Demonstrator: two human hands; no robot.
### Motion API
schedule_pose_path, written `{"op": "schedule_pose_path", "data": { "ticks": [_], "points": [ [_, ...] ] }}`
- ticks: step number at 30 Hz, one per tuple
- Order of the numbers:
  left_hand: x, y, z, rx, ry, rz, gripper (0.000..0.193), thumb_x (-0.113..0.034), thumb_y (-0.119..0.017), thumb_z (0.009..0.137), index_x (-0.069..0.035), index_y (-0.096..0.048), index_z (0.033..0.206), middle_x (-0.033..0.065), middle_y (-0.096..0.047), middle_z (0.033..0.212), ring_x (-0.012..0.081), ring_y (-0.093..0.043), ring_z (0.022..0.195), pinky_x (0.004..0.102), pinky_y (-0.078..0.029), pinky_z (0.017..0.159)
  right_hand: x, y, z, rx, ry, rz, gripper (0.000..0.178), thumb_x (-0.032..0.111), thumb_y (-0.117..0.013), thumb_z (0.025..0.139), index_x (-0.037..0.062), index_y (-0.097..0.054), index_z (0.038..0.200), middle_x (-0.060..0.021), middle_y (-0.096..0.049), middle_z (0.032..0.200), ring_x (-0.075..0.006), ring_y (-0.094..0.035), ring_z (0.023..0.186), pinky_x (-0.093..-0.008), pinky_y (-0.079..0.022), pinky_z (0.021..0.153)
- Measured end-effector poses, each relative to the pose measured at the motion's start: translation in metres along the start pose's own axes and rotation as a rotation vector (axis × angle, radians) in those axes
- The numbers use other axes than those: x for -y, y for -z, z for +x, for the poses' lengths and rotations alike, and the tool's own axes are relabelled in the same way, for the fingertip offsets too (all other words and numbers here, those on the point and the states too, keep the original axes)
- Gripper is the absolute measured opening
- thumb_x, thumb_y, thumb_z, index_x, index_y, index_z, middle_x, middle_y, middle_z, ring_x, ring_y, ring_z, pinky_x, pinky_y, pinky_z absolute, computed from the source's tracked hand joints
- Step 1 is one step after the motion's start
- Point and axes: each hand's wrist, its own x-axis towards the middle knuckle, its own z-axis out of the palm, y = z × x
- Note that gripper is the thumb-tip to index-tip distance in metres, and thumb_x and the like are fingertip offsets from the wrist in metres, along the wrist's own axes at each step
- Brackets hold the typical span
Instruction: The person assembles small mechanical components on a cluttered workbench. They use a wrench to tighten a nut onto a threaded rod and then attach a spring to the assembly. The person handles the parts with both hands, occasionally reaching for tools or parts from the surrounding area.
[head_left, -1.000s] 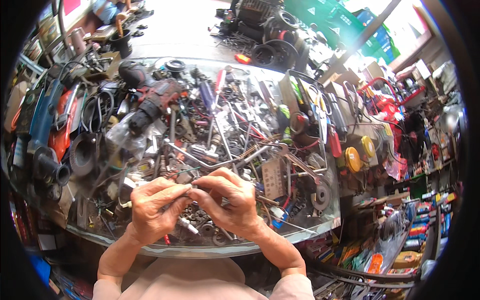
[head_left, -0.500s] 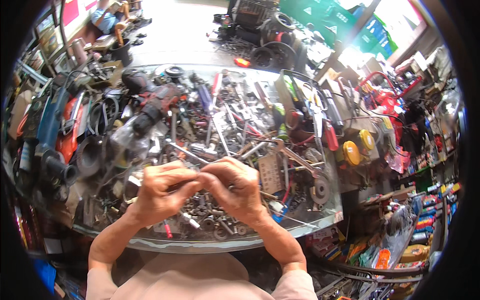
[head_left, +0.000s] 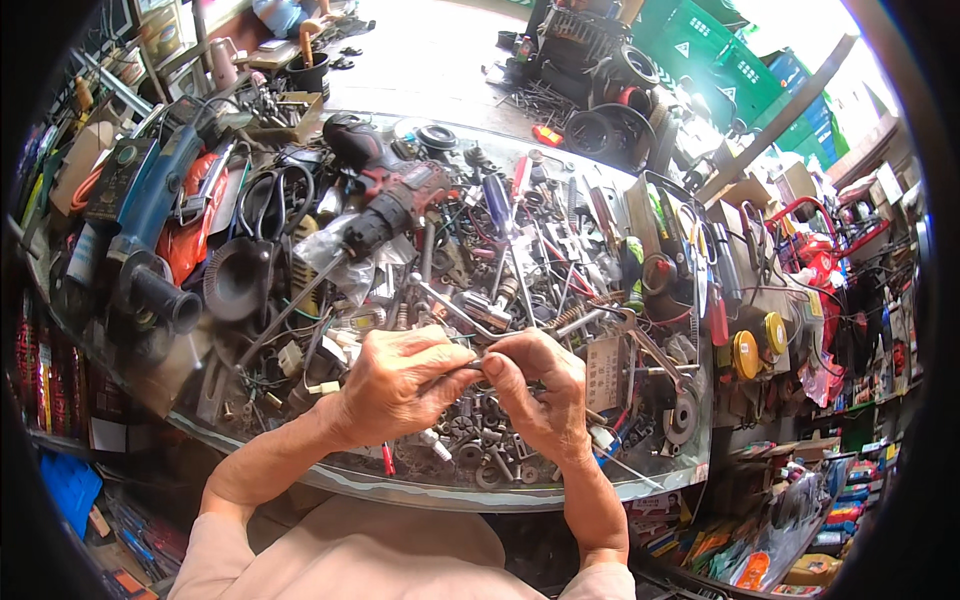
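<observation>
Both my hands meet above the near part of a cluttered glass-topped table (head_left: 400, 487). My left hand (head_left: 405, 385) is closed, thumb and forefinger pinching a small dark piece (head_left: 474, 365) whose kind I cannot make out. Against its other end press the thumb and curled forefinger of my right hand (head_left: 540, 390). Below the hands lie loose bolts and nuts (head_left: 490, 450) and a white plug-like fitting (head_left: 435, 445). Just beyond them are an open-ended wrench (head_left: 650, 345) at the right and a red-and-black cordless drill (head_left: 395, 205) at the left.
A blue angle grinder (head_left: 160, 190) and black-handled scissors (head_left: 272, 205) lie at the left. Pliers, screwdrivers and metal parts crowd the middle. Yellow round tins (head_left: 745, 355) hang off the right side. Tyres (head_left: 610, 130) stand on the floor beyond; a seated person (head_left: 285, 15) is far left.
The view has swung left, so table and hands appear farther right. My hands stay together with fingertips touching, and the small dark piece now shows between them.
</observation>
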Motion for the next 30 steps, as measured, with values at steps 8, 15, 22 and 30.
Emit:
{"op": "schedule_pose_path", "data": {
  "ticks": [8,15,22,30],
  "points": [
    [0.004,0.007,0.004,-0.156,0.149,-0.051,0.021,-0.003,-0.074,0.079,-0.001,-0.066,0.099,0.0069,-0.062,0.076,0.0129,-0.057,0.058,0.0271,-0.046,0.051,-0.014,-0.002,0.0,-0.086,-0.022,-0.098,0.021,0.019,-0.066,0.091,-0.0009,-0.067,0.099,-0.0037,-0.064,0.077,-0.0053,-0.055,0.054,-0.0215,-0.044,0.048],
    [0.018,0.004,0.0,-0.209,0.494,-0.517,0.03,-0.011,-0.067,0.09,0.0,-0.063,0.118,-0.0017,-0.063,0.074,0.0008,-0.053,0.062,0.0167,-0.041,0.053,-0.011,-0.003,0.002,0.082,0.112,-0.698,0.015,0.016,-0.073,0.082,0.0073,-0.068,0.094,-0.009,-0.062,0.081,-0.0282,-0.063,0.062,-0.0381,-0.049,0.055],
    [0.01,0.004,0.002,-0.181,0.491,-0.583,0.023,-0.005,-0.069,0.087,0.001,-0.069,0.11,0.0051,-0.069,0.088,0.0041,-0.06,0.075,0.0186,-0.05,0.064,0.003,0.006,-0.004,-0.023,0.032,-0.494,0.012,0.014,-0.074,0.081,0.0043,-0.068,0.078,-0.0092,-0.061,0.071,-0.0232,-0.06,0.057,-0.0328,-0.047,0.053],
    [0.003,0.003,0.001,-0.149,0.524,-0.451,0.02,-0.005,-0.07,0.084,0.002,-0.07,0.103,0.006,-0.068,0.084,0.0037,-0.058,0.07,0.0209,-0.047,0.058,0.004,-0.029,-0.025,0.274,-0.001,-0.71,0.021,0.03,-0.069,0.085,0.0096,-0.066,0.091,-0.0071,-0.057,0.082,-0.0286,-0.062,0.065,-0.041,-0.045,0.055]
  ]
}}
